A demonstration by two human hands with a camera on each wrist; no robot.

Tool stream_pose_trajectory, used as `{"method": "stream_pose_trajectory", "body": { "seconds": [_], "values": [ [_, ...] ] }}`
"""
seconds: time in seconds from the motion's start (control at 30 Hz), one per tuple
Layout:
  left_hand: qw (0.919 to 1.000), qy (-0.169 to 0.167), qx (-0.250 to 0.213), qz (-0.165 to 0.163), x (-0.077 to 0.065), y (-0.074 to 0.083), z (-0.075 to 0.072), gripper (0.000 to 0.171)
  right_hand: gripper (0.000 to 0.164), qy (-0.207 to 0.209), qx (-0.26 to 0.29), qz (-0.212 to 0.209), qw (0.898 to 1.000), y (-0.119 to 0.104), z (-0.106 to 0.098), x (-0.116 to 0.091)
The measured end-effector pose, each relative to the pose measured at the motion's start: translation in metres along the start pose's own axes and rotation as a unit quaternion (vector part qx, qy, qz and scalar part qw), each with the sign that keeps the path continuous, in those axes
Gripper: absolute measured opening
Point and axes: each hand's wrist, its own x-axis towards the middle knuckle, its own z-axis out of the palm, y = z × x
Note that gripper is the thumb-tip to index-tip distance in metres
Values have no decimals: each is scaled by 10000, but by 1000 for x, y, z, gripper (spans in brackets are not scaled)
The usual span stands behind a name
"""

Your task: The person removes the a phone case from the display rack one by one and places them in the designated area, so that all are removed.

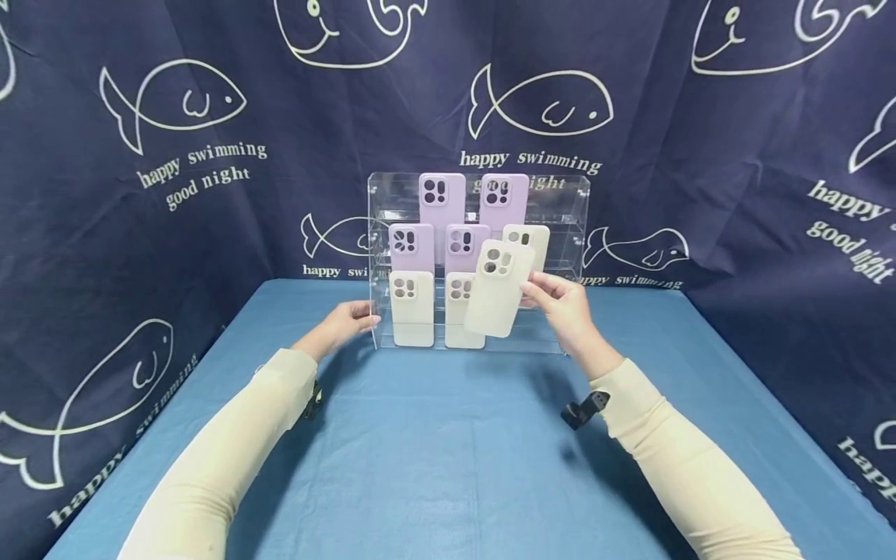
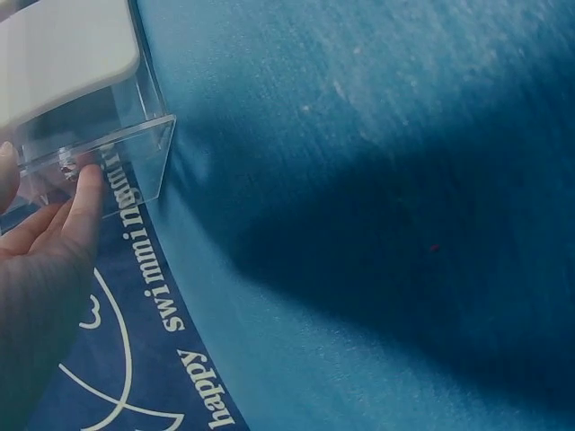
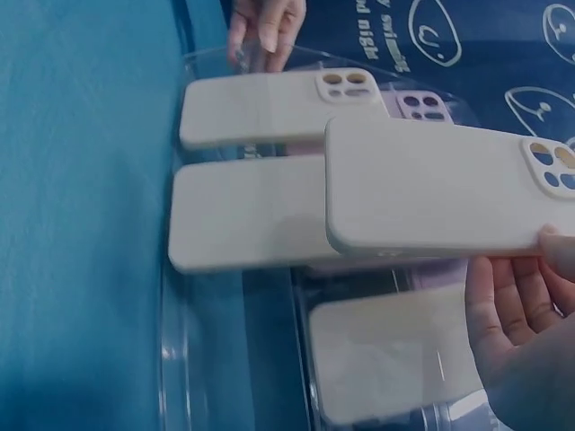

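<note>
A cream phone case (image 1: 498, 289) is pinched along its side edge by my right hand (image 1: 565, 305), thumb in front and fingers behind. It tilts in front of a clear acrylic display stand (image 1: 514, 342), overlapping the bottom and middle tiers. My left hand (image 1: 344, 323) grips the stand's left side edge between thumb and fingers. On the bottom tier stand two cream cases, one at the left (image 1: 413, 309) and one (image 1: 459, 315) partly hidden by the held case. In the middle tier are two purple cases (image 1: 411, 247) and a cream case (image 1: 537, 237). Two purple cases (image 1: 442, 204) occupy the top tier.
Blue cloth (image 1: 448, 435) covers the table under the stand. Dark blue curtains (image 1: 294, 101) with white fish drawings hang behind and at both sides. A small black device (image 1: 585, 410) is strapped at my right wrist.
</note>
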Motion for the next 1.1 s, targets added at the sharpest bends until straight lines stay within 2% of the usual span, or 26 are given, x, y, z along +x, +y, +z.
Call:
{"method": "stream_pose_trajectory", "body": {
  "seconds": [0.3, 0.6, 0.77, 1.1],
  "values": [
    [9985, -78, 532, -78, -5, 5, 0, 56, 36, -398, 139, 24, 9991, 3, 21, -4],
    [9991, -220, 339, 136, -5, 11, -2, 53, 32, -666, 10, 137, 9977, 3, 45, -3],
    [9995, -212, 236, 94, -3, 9, -4, 56, 31, -960, 136, 100, 9952, 3, 60, -1],
    [9986, -376, 268, 250, -4, 5, -6, 62, 32, -1137, 457, 565, 9909, 3, 84, -4]
  ]
}}
